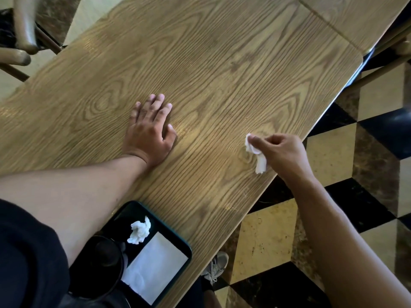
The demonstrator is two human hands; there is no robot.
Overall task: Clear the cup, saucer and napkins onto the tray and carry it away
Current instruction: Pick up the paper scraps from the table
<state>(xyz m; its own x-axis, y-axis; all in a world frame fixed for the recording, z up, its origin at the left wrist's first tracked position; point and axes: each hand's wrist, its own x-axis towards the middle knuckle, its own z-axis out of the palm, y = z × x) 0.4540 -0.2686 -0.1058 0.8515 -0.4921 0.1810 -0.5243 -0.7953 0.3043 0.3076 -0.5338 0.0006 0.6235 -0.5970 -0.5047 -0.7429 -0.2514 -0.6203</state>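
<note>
My right hand (282,152) pinches a crumpled white napkin (258,156) just above the wooden table (211,63), near its right edge. My left hand (149,127) lies flat on the tabletop with its fingers spread, holding nothing. A dark tray (178,237) sits at the table's near edge, partly under my left forearm. On it lie a second crumpled napkin (139,231), a flat white napkin (153,265), and a dark cup on a dark saucer (104,263), half hidden by my arm and sleeve.
Wooden chair parts (22,41) stand at the far left corner. A second table (355,16) abuts at the far right. Checkered floor tiles (333,152) lie to the right, and my shoe (216,266) shows below the table edge.
</note>
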